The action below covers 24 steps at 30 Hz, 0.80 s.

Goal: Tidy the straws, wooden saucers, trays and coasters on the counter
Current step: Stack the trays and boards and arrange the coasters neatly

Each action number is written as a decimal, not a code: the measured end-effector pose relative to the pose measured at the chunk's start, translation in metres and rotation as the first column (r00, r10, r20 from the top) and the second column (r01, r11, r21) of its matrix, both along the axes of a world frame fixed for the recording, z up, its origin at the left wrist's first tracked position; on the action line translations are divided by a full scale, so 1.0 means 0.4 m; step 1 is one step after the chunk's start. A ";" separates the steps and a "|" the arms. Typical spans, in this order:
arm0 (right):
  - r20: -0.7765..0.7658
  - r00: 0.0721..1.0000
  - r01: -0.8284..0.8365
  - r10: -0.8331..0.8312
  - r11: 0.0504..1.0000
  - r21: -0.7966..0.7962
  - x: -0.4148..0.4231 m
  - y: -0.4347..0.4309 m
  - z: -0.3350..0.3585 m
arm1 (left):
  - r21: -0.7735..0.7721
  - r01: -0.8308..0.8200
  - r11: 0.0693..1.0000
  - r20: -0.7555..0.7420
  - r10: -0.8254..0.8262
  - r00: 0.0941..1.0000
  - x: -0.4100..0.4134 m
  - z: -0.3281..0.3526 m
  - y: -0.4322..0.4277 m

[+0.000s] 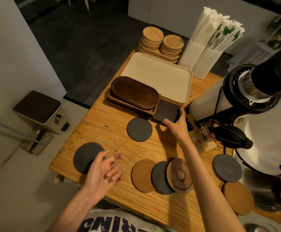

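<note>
1. Nearest the camera, a printed shirt [103, 221] fills the bottom edge, far on the near side of the cream tray [158, 76], the reference for every place below.
2. The left hand [106, 171] hovers well nearer than the cream tray and to its left. Its fingers are loosely spread and grasp nothing. It partly covers a slate coaster [84, 158], probably the next piece to collect.
3. The right hand [175, 124] is clamped round a dark square tray [166, 111], fingers on its near edge and thumb on its right side. That piece touches the cream tray's near edge, apparently so it can be squared against the stack.
4. A dark oval tray [134, 92] rests on flatter wooden trays against the cream tray's near-left side, like grouped with like.
5. Beyond the cream tray, the wooden saucers [153, 35] stand in two stacks. At its far-right corner the straws [216, 29] lean in white holders [201, 62]. Both groups look sorted.
6. Nearer than the cream tray lie the loose pieces left to gather:
   - a second slate disc [139, 129] just in front of it;
   - an overlapping cluster of a cork coaster [142, 175], slate and a knobbed walnut lid [180, 175];
   - more discs off to the near right.
</note>
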State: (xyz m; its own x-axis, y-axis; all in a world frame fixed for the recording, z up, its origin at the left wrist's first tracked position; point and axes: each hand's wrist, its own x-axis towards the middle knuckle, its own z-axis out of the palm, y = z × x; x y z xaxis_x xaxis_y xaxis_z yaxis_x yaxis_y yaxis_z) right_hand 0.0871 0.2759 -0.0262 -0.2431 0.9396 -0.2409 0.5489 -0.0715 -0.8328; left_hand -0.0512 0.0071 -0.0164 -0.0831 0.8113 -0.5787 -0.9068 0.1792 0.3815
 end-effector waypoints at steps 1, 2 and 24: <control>0.023 0.999 -0.028 0.028 1.000 0.007 0.000 0.000 -0.003 | -0.007 0.006 1.000 -0.006 -0.006 1.000 0.000 0.001 0.003; 0.070 0.996 -0.067 0.064 0.997 0.030 0.001 -0.001 -0.006 | -0.013 0.013 1.000 -0.012 -0.013 1.000 0.000 0.002 0.005; 0.205 0.966 -0.198 0.160 0.963 0.185 0.125 -0.231 0.063 | -0.185 0.183 0.966 -0.198 -0.219 0.956 0.044 -0.010 0.059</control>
State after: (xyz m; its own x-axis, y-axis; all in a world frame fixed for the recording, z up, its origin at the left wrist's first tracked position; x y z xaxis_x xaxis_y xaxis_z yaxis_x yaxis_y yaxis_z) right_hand 0.1370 0.1835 -0.0009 -0.3807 0.9184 -0.1075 0.6838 0.2014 -0.7013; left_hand -0.0335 0.0307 -0.0203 -0.0650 0.7202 -0.6907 -0.7454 0.4251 0.5134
